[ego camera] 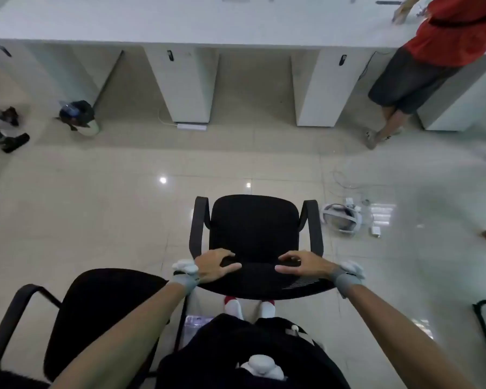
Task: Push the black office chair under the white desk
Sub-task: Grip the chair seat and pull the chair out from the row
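Observation:
A black office chair with two armrests stands on the tiled floor directly in front of me, its seat facing the long white desk across the top of the view. My left hand grips the left part of the chair's backrest top. My right hand holds the right part of the same backrest, fingers curled over its edge. A wide strip of bare floor separates the chair from the desk. The desk rests on white panel legs with open bays between them.
A second black chair stands close at my left. A person in a red shirt leans on the desk at the right. A white device with cables lies right of the chair. A power strip, a dark bag and someone's shoes are near the desk.

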`<state>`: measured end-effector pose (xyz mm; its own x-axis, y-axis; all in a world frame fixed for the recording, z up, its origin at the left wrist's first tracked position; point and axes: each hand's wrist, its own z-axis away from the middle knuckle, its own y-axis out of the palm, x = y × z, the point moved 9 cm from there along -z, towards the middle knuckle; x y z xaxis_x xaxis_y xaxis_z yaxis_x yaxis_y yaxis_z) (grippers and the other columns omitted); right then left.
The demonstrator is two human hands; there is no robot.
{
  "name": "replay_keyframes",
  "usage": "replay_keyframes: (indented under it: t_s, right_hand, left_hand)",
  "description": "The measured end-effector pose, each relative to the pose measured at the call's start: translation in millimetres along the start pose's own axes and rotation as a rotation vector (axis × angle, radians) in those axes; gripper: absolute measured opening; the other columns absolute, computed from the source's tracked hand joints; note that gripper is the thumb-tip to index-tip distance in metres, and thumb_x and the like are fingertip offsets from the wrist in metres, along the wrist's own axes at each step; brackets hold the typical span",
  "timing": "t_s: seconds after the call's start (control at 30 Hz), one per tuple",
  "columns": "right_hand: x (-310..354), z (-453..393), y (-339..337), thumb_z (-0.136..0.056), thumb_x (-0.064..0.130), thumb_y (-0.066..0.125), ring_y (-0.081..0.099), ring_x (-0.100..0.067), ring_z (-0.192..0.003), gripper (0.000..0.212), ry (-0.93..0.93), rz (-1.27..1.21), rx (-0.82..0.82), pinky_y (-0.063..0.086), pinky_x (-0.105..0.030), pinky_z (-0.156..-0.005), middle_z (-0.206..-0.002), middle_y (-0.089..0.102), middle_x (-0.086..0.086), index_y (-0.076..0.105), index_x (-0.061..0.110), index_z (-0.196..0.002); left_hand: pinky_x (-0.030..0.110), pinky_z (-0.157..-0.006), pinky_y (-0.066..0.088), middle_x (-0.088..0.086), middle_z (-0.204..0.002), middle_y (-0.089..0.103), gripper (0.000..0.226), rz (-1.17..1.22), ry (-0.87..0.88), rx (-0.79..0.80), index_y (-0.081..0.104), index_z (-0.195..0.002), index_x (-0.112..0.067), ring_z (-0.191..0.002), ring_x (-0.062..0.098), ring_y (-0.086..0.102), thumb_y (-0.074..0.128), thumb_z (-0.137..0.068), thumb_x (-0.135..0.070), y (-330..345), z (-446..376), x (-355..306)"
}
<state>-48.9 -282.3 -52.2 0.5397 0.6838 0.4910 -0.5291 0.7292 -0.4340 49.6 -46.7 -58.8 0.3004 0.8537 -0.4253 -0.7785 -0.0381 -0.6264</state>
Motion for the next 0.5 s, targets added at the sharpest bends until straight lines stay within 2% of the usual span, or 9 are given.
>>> replay_keyframes:
  t_s: [0.13, 0.27, 0.33, 0.4, 0.5]
  right_hand:
    - [-7.7, 9.4, 33.1, -0.095, 0.070, 0.075, 0.046, -0.019, -0.159, 0.090, 0.001, 0.190, 0.099, 0.036, -0.035, -0.131, -0.173, 0.049, 0.002, 0.051, 0.022, -0.166]
    - [-9.8, 6.5, 43.5, -0.092, 0.079, 0.072, 0.034, -0.022, -0.168, 0.109, -0.017, 0.366, 0.039, 0.026, -0.043, -0.137, -0.182, 0.034, 0.000, 0.034, 0.019, -0.175]
    - [-11.7, 5.1, 51.1, -0.091, 0.083, 0.068, 0.027, -0.024, -0.171, 0.117, -0.025, 0.463, 0.068, 0.020, -0.047, -0.139, -0.185, 0.025, -0.002, 0.025, 0.019, -0.178]
    - [-13.5, 5.3, 56.4, -0.091, 0.086, 0.064, 0.022, -0.025, -0.173, 0.120, -0.019, 0.541, 0.071, 0.016, -0.048, -0.139, -0.187, 0.019, -0.003, 0.018, 0.019, -0.179]
    - [-14.4, 5.8, 59.7, -0.093, 0.089, 0.056, 0.027, -0.025, -0.171, 0.115, -0.012, 0.602, -0.030, 0.021, -0.048, -0.138, -0.185, 0.025, -0.003, 0.023, 0.019, -0.178]
  left_hand:
    - [0.048, -0.130, 0.038, -0.005, -0.175, 0.045, 0.078, -0.183, 0.014, 0.089, 0.048, -0.168, -0.028, -0.161, 0.021, 0.044, 0.042, -0.107, -0.077, 35.2, 16.5, 4.3]
    - [0.046, -0.134, 0.033, -0.004, -0.179, 0.037, 0.096, -0.320, 0.070, 0.082, 0.035, -0.174, -0.027, -0.166, 0.022, 0.037, 0.043, -0.100, -0.087, 43.9, 20.7, 4.2]
    - [0.046, -0.135, 0.031, -0.003, -0.181, 0.033, 0.101, -0.381, 0.091, 0.096, 0.031, -0.175, -0.026, -0.167, 0.024, 0.035, 0.048, -0.097, -0.088, 48.4, 23.5, 2.0]
    - [0.046, -0.134, 0.031, -0.002, -0.181, 0.033, 0.101, -0.427, 0.085, 0.076, 0.030, -0.176, -0.026, -0.166, 0.026, 0.037, 0.051, -0.097, -0.086, 49.0, 23.6, -0.7]
    - [0.044, -0.130, 0.036, -0.001, -0.179, 0.037, 0.095, -0.447, 0.062, 0.028, 0.033, -0.174, -0.026, -0.161, 0.026, 0.044, 0.053, -0.100, -0.081, 49.5, 21.8, -3.1]
